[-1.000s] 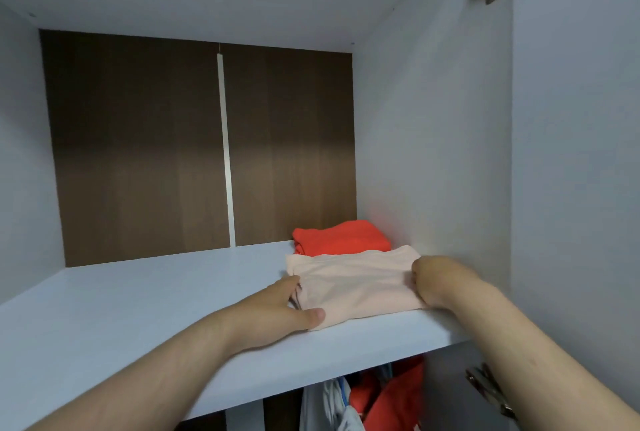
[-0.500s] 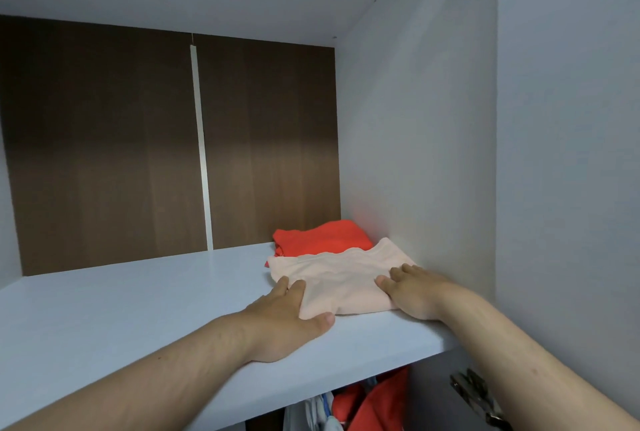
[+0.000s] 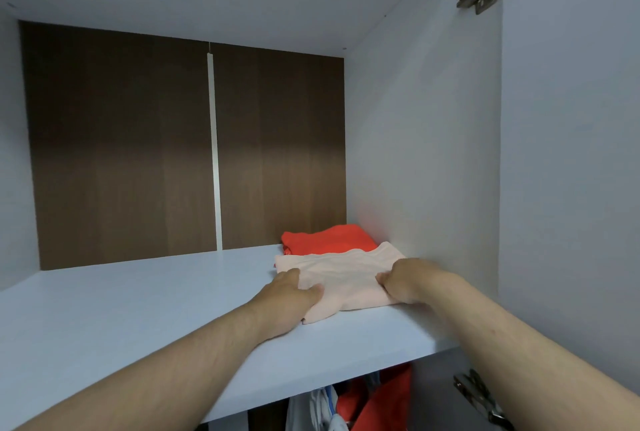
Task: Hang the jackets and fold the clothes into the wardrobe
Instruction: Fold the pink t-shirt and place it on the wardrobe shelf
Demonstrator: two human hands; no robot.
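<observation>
Now, my folded pink garment lies just before the red garment, likely soft and floppy, so I take its side edges: left hand pressing flat, right hand pinching cloth.

The folded red garment is partly hidden behind the folded pink garment, whose near left corner lies under the left hand. The right hand curls its fingertips out of sight into the fabric. The shelf hides the tops of the hanging clothes, which run out of view below
</observation>
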